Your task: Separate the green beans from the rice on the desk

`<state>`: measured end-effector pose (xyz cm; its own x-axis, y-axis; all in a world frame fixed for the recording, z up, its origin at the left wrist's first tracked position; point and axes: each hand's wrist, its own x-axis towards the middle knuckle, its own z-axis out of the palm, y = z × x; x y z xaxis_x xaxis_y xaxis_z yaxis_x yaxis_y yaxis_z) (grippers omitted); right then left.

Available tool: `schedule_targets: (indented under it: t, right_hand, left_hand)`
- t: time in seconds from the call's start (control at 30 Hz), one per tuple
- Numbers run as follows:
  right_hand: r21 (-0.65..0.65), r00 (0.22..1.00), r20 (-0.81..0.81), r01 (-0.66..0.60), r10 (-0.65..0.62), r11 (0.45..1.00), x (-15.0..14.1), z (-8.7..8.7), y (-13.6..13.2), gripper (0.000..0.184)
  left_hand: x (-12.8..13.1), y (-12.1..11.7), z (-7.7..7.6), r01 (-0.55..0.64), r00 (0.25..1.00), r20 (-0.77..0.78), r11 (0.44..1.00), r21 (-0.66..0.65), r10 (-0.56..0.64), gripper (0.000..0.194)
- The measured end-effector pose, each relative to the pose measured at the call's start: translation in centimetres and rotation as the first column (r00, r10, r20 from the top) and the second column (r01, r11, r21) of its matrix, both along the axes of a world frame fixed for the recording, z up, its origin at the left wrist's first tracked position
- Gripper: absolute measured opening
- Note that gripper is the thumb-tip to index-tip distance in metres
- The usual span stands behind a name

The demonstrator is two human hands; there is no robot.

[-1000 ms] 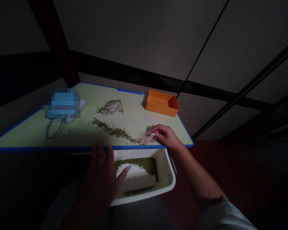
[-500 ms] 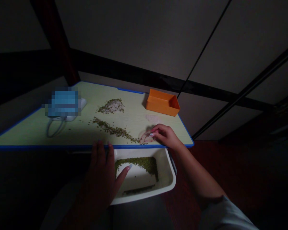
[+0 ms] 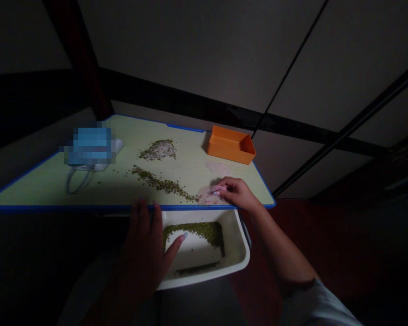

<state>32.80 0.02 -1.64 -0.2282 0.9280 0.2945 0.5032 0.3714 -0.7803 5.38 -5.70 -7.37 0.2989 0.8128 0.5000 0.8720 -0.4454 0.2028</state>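
Observation:
My right hand (image 3: 236, 192) is over the table's front right part, its thumb and fingers pinched on a thin, clear, rounded plastic piece (image 3: 206, 194). The piece stands tilted by the table edge, at the near end of a streak of green beans (image 3: 163, 183). My left hand (image 3: 146, 244) is spread and dark in shadow, its fingertips at the table's front edge and its thumb over the white basin (image 3: 242, 253). Inside the basin, green beans (image 3: 204, 230) lie along the far side. I cannot tell whether the left hand touches the basin.
On the pale, blue-edged table (image 3: 190, 158) lies a mixed pile of beans and whitish grains (image 3: 159, 150). An orange box (image 3: 229, 151) stands at the back right, with a patch of pale grains (image 3: 217, 168) before it. A blurred-out blue item (image 3: 90, 145) with a cable is at left.
The clear plastic piece has turned slightly in my right hand, which has shifted a little to the right. My left hand, the basin and the bean piles look the same.

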Motion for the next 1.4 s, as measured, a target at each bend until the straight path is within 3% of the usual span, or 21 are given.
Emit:
schedule_targets:
  t: [0.27, 0.4, 0.5, 0.67, 0.83, 1.03, 1.17, 1.4]
  right_hand:
    - [-0.171, 0.973, -0.231, -0.023, -0.018, 0.985, -0.3, 0.0, -0.3, 0.023]
    - [-0.151, 0.963, -0.259, 0.035, -0.074, 0.988, -0.4, -0.1, -0.5, 0.026]
    - [-0.046, 0.962, -0.239, 0.125, -0.132, 0.991, -0.4, -0.2, -0.6, 0.023]
    - [0.101, 0.976, -0.115, 0.199, -0.187, 0.975, -0.5, -0.2, -1.4, 0.017]
    - [0.346, 0.948, 0.2, 0.168, -0.247, 0.923, -2.4, 1.0, -4.5, 0.01]
    - [0.51, 0.906, 0.379, -0.036, -0.187, 0.859, -5.2, 1.2, -7.2, 0.007]
    - [0.562, 0.856, 0.475, -0.119, -0.202, 0.819, -5.4, 0.4, -7.2, 0.011]
    - [0.571, 0.815, 0.5, -0.055, -0.294, 0.819, -4.4, -0.4, -7.6, 0.009]
  left_hand:
    - [-0.2, 0.1, -0.6, -0.008, 1.0, -0.004, 0.998, 0.056, 0.008, 0.089]
    - [-0.1, 0.0, -0.3, -0.006, 1.0, -0.006, 0.998, 0.059, 0.006, 0.089]
    - [-0.1, 0.0, -0.1, -0.011, 1.0, 0.001, 0.999, 0.049, 0.011, 0.089]
    - [0.0, -0.1, 0.1, -0.001, 1.0, 0.028, 1.0, 0.03, 0.0, 0.09]
    - [-0.1, -0.1, -0.1, 0.005, 0.998, 0.058, 1.0, 0.01, -0.006, 0.087]
    - [0.0, -0.2, 0.0, 0.016, 0.999, 0.052, 1.0, 0.003, -0.016, 0.088]
    - [-0.1, -0.2, -0.1, 0.005, 0.999, 0.045, 1.0, 0.01, -0.006, 0.087]
    - [0.0, 0.0, -0.4, -0.004, 0.999, 0.032, 0.998, 0.055, 0.002, 0.09]
